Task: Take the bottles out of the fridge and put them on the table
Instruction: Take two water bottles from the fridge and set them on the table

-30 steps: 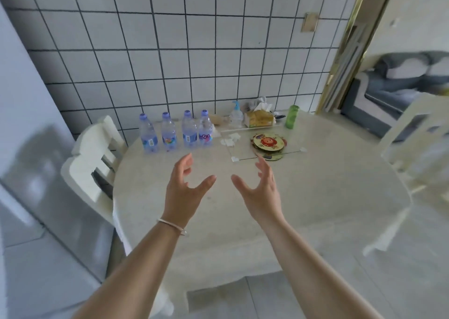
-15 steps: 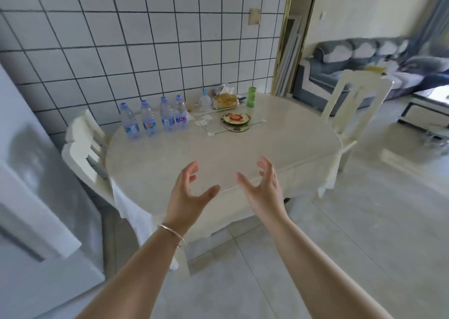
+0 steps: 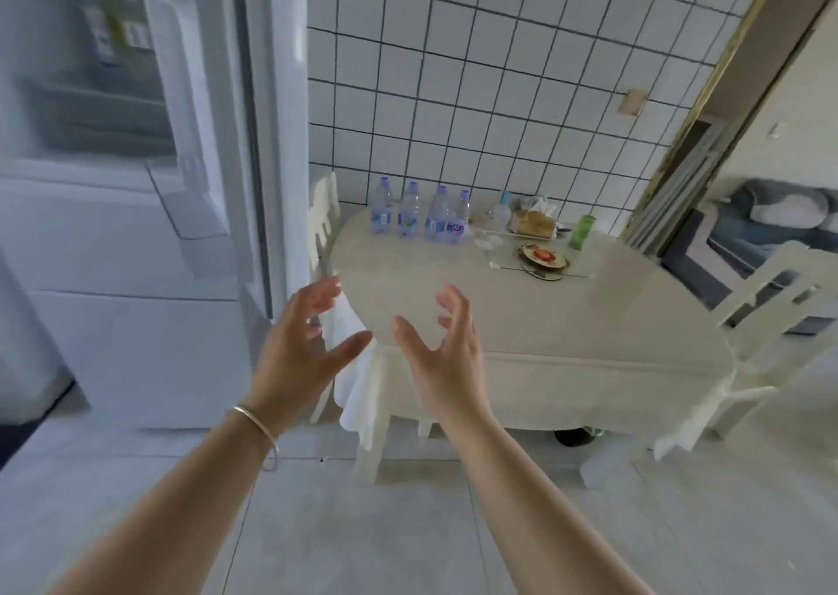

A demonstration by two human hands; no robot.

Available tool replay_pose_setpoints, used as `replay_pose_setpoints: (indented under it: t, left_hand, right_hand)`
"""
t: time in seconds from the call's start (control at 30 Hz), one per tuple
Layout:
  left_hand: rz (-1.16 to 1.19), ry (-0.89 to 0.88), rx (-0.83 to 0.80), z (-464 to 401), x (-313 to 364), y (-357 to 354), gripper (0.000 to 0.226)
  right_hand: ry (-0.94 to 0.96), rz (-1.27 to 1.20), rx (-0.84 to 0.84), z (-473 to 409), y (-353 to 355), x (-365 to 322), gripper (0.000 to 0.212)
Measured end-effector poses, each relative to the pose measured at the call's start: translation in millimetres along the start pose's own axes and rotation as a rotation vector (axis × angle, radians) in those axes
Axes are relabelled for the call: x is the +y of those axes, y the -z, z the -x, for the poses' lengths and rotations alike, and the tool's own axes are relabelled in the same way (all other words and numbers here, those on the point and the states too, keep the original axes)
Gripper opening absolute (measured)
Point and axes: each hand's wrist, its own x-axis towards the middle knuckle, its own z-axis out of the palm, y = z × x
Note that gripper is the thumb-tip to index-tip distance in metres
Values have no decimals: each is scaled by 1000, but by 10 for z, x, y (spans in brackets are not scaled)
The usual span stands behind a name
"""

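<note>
Several clear water bottles [image 3: 410,217] with blue caps stand in a row at the far left end of the cream oval table [image 3: 589,322], near the tiled wall. The white fridge [image 3: 136,241] fills the left of the view; its upper part looks blurred. My left hand [image 3: 297,354] and my right hand [image 3: 442,349] hover side by side in front of me, palms facing each other, fingers spread and relaxed, holding nothing. Both hands are well short of the bottles, near the table's left front edge.
On the table's far side are a small spray bottle [image 3: 502,211], a tissue pack [image 3: 535,222], a green cup [image 3: 582,232] and round coasters [image 3: 543,259]. White chairs stand at the left [image 3: 324,218] and right [image 3: 780,304]. A grey sofa [image 3: 780,223] lies beyond the doorway.
The view has swung left and pulled back from the table, bringing the fridge into sight. Both hands stay open and empty, held in the same pose.
</note>
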Motion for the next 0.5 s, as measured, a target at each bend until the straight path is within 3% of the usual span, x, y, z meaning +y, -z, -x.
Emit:
replay_pose_setpoints:
  t: [0.3,0.5]
  left_hand:
    - [39,35,231,-205,-406,1899,63]
    - [-52,-1,188,-798,-795,3079,57]
  right_hand:
    - [317,67,-191,158,-1616,-1098,71]
    - [218,-31,-199,-210,-2865,-1769,63]
